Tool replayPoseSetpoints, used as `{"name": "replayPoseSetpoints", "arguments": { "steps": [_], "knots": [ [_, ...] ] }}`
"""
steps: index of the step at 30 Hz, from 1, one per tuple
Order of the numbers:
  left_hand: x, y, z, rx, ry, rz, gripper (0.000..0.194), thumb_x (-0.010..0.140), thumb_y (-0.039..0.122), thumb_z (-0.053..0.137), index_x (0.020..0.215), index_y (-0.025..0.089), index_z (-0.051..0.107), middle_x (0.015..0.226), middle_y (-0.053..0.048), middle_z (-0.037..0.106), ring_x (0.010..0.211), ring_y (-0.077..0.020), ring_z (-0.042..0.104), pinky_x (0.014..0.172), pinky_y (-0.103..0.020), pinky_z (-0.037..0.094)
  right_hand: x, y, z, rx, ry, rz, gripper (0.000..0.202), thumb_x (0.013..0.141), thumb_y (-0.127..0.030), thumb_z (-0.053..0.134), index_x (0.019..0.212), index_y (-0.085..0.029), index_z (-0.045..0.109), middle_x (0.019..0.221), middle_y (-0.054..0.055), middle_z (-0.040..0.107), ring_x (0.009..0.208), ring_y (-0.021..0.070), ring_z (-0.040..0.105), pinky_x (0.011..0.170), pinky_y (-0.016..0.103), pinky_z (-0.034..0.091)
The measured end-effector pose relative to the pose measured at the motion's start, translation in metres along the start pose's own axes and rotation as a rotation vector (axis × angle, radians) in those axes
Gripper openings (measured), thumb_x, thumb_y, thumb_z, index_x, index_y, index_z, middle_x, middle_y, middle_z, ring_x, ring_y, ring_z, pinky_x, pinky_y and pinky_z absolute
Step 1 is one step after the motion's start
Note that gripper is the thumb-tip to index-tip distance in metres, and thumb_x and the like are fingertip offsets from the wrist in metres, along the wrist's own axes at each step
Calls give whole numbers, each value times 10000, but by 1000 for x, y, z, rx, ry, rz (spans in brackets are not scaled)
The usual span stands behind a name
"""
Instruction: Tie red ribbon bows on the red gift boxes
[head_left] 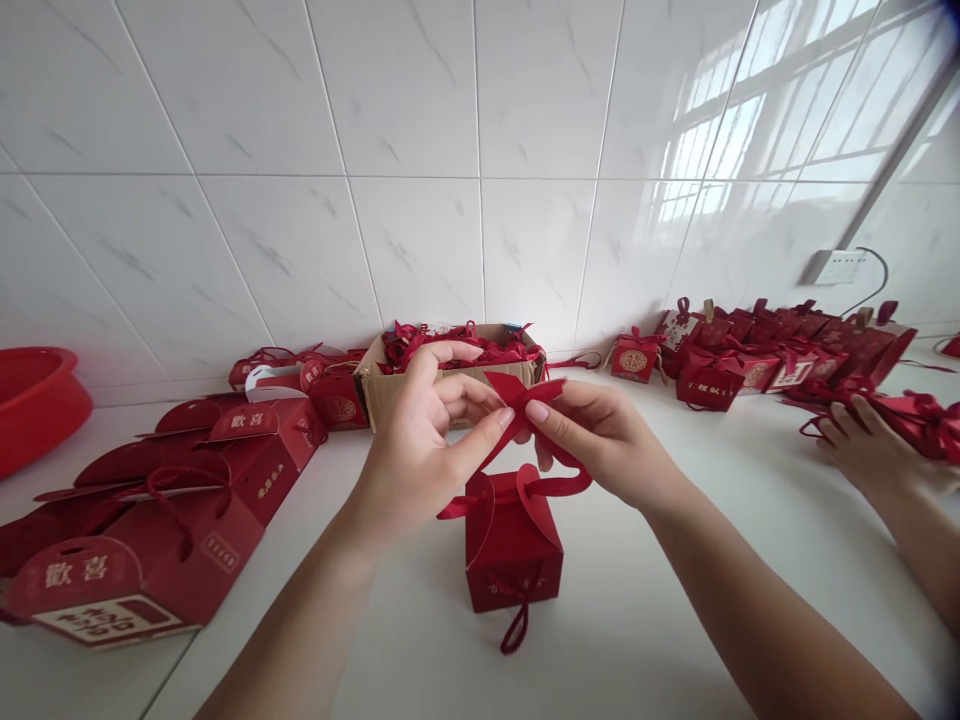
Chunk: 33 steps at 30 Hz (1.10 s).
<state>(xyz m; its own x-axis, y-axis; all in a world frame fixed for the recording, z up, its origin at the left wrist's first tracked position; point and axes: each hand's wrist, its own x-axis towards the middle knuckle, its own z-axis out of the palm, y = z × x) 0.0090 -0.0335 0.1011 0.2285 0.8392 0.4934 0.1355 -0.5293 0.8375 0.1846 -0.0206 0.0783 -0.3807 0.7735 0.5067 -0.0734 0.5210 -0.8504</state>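
Note:
A small red gift box (514, 545) stands upright on the white surface before me, its rounded top flaps folded together. A dark red cord loop (516, 628) hangs down its front. Red ribbon (520, 400) runs through the top of the box and crosses above it, between my two hands. My left hand (439, 430) pinches the ribbon from the left with thumb and fingers. From the right, my right hand (592, 430) pinches it near the crossing, thumb on top. Parts of the fingers are hidden behind the ribbon.
Larger red gift boxes (180, 530) crowd the left, near a red basin (37, 410). Behind my hands is a cardboard box (390, 395) of ribboned pieces. Small red boxes (780, 355) line the back right. Another person's hand (870, 450) touches a red ribboned item (919, 420).

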Motion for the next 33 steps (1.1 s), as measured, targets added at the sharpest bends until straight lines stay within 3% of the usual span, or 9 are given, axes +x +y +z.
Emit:
{"name": "replayPoseSetpoints", "arguments": {
  "steps": [5,10,12,16,19,27,33],
  "knots": [
    [1,-1,-10,-26,-223,-193,290,873,299,546,1138,254,439,844,-26,685,825,-195,665,682,-315,521,2,4,-3,125,-74,-42,163,908,-252,532,954,-198,678,725,-6,628,599,83,587,565,207,514],
    [4,-4,-15,-172,-256,-291,262,872,290,553,1107,231,451,721,12,642,705,-171,653,681,-323,506,2,1,-11,97,-306,-73,225,941,-255,462,1013,-204,669,849,38,671,742,134,637,661,272,535],
    [5,-5,-14,-177,-246,-316,263,865,296,563,1095,229,454,736,9,640,688,-163,646,650,-305,497,1,0,-14,-30,-334,-113,231,943,-233,447,1017,-199,663,866,49,671,778,149,632,690,295,528],
    [5,-7,-12,-80,-193,-338,250,863,330,561,1082,246,475,803,2,645,723,-156,637,637,-284,473,-2,1,-17,-492,-250,-269,259,905,-129,442,1039,-206,649,888,62,657,735,159,597,624,301,492],
    [6,-8,-10,-65,-172,-337,230,857,318,564,1062,243,492,815,5,637,747,-148,624,656,-280,469,-3,5,-17,-675,-213,-370,309,881,-80,411,1050,-204,637,929,78,647,740,171,587,601,309,483],
    [10,-12,-7,-93,-127,-195,192,862,291,536,1045,233,529,809,1,635,805,-155,606,732,-289,468,3,13,-19,-646,-110,-456,303,902,-142,436,1092,-246,648,1045,74,631,912,201,606,742,348,535],
    [10,-8,-8,256,87,125,275,888,294,476,1150,235,538,653,18,576,628,-146,547,619,-258,424,7,11,-23,-215,-35,-243,197,896,-261,537,999,-272,705,1142,51,616,1113,217,553,912,382,488]
  ]
}}
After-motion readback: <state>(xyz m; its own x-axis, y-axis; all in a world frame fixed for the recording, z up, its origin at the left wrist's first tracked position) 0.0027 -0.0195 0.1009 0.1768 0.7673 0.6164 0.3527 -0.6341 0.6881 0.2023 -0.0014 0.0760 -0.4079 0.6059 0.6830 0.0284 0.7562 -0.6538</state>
